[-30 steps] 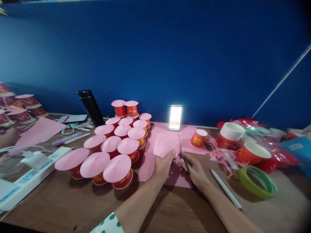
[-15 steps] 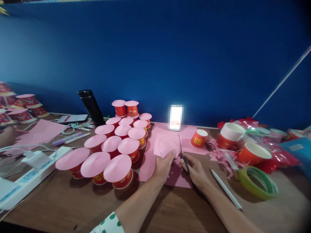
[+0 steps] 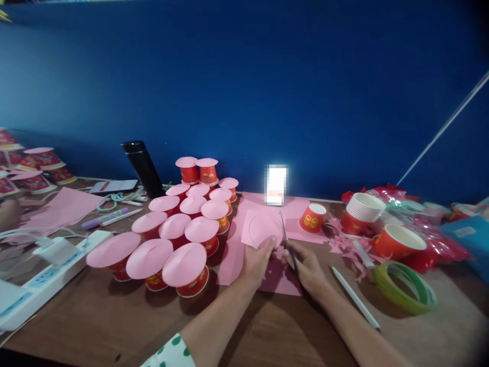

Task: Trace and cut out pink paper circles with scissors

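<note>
My left hand [image 3: 256, 265] is closed on a piece of pink paper [image 3: 263, 228] with a drawn circle on it, the thumb on top near the lower edge. My right hand [image 3: 307, 267] grips a pair of scissors [image 3: 290, 254], whose blades point away from me at the paper's right side. Beneath both hands lie larger pink sheets [image 3: 229, 265]. A red paper cup [image 3: 313, 218] stands just beyond my right hand. To the left are several red cups, each topped with a pink paper disc [image 3: 184, 265].
At right lie paper scraps [image 3: 346, 242], a white pen [image 3: 355, 298], a tape roll [image 3: 405, 286], a cup stack [image 3: 362, 214] and a tipped cup [image 3: 400, 240]. Left are a black bottle [image 3: 143, 168], markers [image 3: 110, 218], a power strip [image 3: 49, 280] and another person's hand [image 3: 8, 214].
My hands, the scissors and the paper look almost unmoved. At the far left, the other person's hand has shifted slightly left.
</note>
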Demonstrator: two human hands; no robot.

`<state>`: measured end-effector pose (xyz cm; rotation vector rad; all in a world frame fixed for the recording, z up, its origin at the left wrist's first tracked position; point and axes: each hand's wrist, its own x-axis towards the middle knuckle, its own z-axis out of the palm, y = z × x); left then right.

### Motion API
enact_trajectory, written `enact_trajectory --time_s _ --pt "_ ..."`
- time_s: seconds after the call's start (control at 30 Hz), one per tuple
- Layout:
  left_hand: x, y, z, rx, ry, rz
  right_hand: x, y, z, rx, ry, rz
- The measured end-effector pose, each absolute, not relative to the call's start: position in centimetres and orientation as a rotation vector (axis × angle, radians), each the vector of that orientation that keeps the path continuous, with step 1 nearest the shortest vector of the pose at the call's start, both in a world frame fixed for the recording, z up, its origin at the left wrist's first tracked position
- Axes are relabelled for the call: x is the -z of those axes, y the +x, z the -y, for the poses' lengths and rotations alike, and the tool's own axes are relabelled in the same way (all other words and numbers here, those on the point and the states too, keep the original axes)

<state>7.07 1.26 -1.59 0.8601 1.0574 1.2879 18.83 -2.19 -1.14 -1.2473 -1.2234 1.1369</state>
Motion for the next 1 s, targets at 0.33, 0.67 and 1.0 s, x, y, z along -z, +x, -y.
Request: enact_trajectory --time_s 0.33,0.67,1.0 --pt "1.77 6.96 -1.26 -1.282 0.85 -1.055 1.12 18.83 2.21 -1.175 -1.23 1.182" --pt "1.38 7.11 -1.27 -1.286 0.808 -1.113 0.94 18.8 2.2 -1.18 -1.212 1.178" --pt "1.66 7.01 -1.33 -1.322 0.814 -1.059 0.9 18.69 2.09 -1.16 -1.197 1.2"
